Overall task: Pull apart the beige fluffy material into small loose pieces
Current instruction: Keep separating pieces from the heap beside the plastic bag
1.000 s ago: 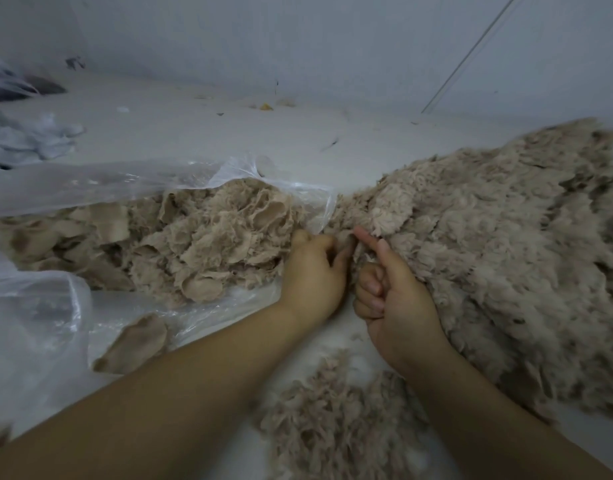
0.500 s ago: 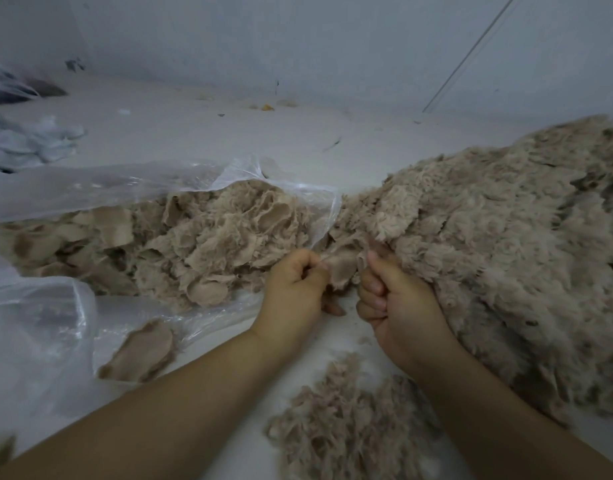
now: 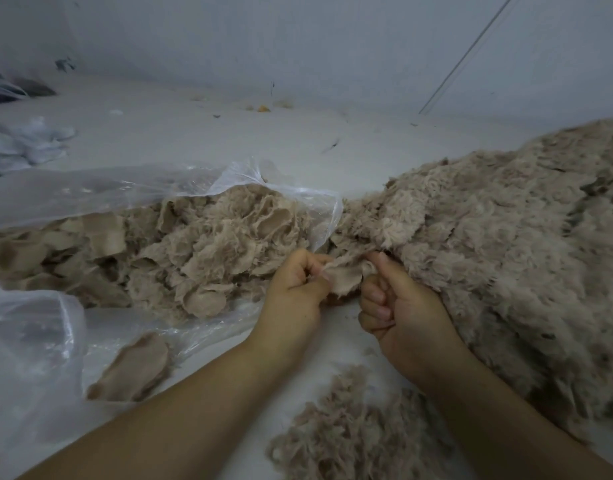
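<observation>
A pale floor (image 3: 229,147) is seen, bounded at the back by a white wall (image 3: 298,39). A large clear plastic bag (image 3: 90,192) is spread across the left side, and crumpled white cloth (image 3: 24,143) is seen at the far left edge. The way between the hands and the heaps is crowded by the bag's open mouth, which reaches just beside the left hand.

The right side is filled by a big mound of beige fluffy material (image 3: 506,258), shaggy and matted, with darker patches. Inside the bag a heap of flatter torn pieces (image 3: 201,251) is held, thin and frayed at the edges. A smaller pile of loose shreds (image 3: 353,434) is laid on the floor between the forearms. One flat piece (image 3: 135,368) is seen under the plastic.

A small tuft (image 3: 345,277) at the mound's near edge is pinched by the left hand (image 3: 298,285) and the right hand (image 3: 398,306), both with curled fingers, set close together.
</observation>
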